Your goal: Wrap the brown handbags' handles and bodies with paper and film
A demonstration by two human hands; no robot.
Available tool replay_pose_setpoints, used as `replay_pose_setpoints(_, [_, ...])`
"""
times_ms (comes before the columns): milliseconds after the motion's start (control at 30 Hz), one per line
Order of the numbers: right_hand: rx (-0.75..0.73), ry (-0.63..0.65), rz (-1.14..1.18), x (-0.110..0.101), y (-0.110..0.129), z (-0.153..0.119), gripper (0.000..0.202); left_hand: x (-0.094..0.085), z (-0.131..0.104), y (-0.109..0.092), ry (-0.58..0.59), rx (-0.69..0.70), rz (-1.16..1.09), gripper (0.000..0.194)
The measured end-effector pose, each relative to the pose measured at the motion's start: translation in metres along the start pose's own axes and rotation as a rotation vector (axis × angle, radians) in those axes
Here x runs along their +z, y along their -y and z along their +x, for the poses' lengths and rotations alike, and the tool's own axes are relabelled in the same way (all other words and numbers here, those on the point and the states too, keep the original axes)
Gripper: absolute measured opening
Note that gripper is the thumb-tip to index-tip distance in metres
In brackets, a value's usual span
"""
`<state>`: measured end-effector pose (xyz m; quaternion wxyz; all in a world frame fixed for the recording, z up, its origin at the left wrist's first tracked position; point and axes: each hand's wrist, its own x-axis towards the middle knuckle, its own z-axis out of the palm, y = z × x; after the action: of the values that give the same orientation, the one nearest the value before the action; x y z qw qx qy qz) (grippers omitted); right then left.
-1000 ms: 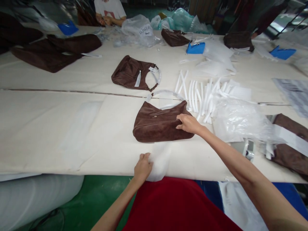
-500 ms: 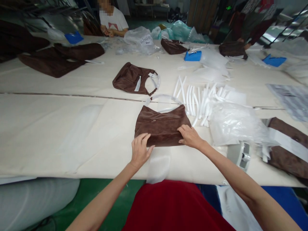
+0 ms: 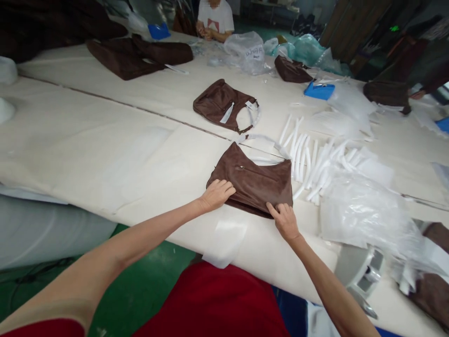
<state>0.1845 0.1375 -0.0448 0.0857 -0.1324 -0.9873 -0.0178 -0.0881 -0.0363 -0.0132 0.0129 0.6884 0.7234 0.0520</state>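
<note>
Brown suede handbag (image 3: 254, 185) is being pressed flat on the cloth-covered table (image 3: 105, 154), seemingly soft, light and floppy. Its near edge is being held down by the left hand (image 3: 217, 194) and pinched by the right hand (image 3: 286, 222).

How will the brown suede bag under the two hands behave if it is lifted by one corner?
The brown bag lies flat and slack under the left hand and right hand, so it would probably sag and fold. Its napped surface looks grippy, not slippery.
</note>
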Motion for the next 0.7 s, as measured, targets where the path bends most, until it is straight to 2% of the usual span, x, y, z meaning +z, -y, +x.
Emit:
replay_pose_setpoints(133, [-0.134, -0.011, -0.016, 0.005, 0.001, -0.001, 0.058, 0.003, -0.003, 0.016, 0.019, -0.022, -0.034, 0.029])
replay_pose_setpoints(300, [-0.147, -0.062, -0.036, 0.012, 0.001, 0.000, 0.067, 0.001, -0.013, 0.032, 0.030, 0.000, -0.103, 0.034])
replay_pose_setpoints(433, [-0.176, -0.079, -0.024, 0.015, -0.003, 0.001, 0.074, 0.001, -0.023, 0.043, 0.037, -0.061, -0.193, 0.039])
replay_pose_setpoints(567, [-0.193, -0.047, 0.031, 0.018, -0.011, -0.006, 0.075, 0.013, -0.027, 0.047, 0.022, -0.074, -0.211, 0.041])
replay_pose_setpoints(700, [-0.133, -0.020, 0.136, 0.021, -0.019, -0.017, 0.074, 0.028, -0.035, 0.047, -0.073, -0.077, -0.210, 0.042])
